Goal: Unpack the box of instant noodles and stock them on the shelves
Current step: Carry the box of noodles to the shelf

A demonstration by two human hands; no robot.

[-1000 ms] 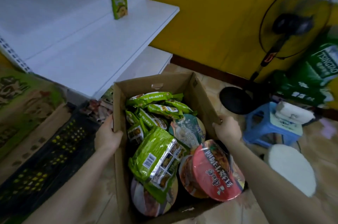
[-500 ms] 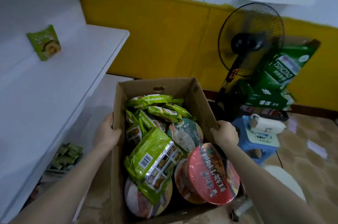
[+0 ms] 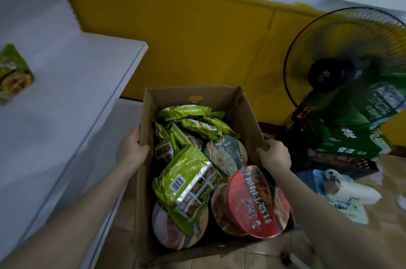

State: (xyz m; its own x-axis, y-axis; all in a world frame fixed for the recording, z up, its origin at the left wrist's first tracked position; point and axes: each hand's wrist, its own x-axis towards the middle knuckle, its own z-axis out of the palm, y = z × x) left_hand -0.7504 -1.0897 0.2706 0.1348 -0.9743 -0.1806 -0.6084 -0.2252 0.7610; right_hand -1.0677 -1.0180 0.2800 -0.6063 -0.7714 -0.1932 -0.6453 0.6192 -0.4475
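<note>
**Position.** Box (image 3: 248, 114) is open-top-up, just R of the white shelf (image 3: 66, 103); can't tell if its base rests on the floor. Long axis runs from me toward the yellow wall (image 3: 197, 37); the short end w/ the handle slot (image 3: 195, 98) points away.

**Hands.** L hand (image 3: 131, 150) grips the L wall rim and R hand (image 3: 274, 155) grips the R wall rim, both curled round the cardboard edge approx. mid-length.

**Risks.**
1. The rim is thin cardboard, so the load may buckle or tear it at the grips.
2. Green packs (image 3: 186, 178) lie loose inside, so a tilt could slide them out.
3. Red bowl (image 3: 257, 200), near R corner, lies canted and may shift.
4. Fan (image 3: 342, 70) stands R of the box, so a swing that way could strike it.
</note>
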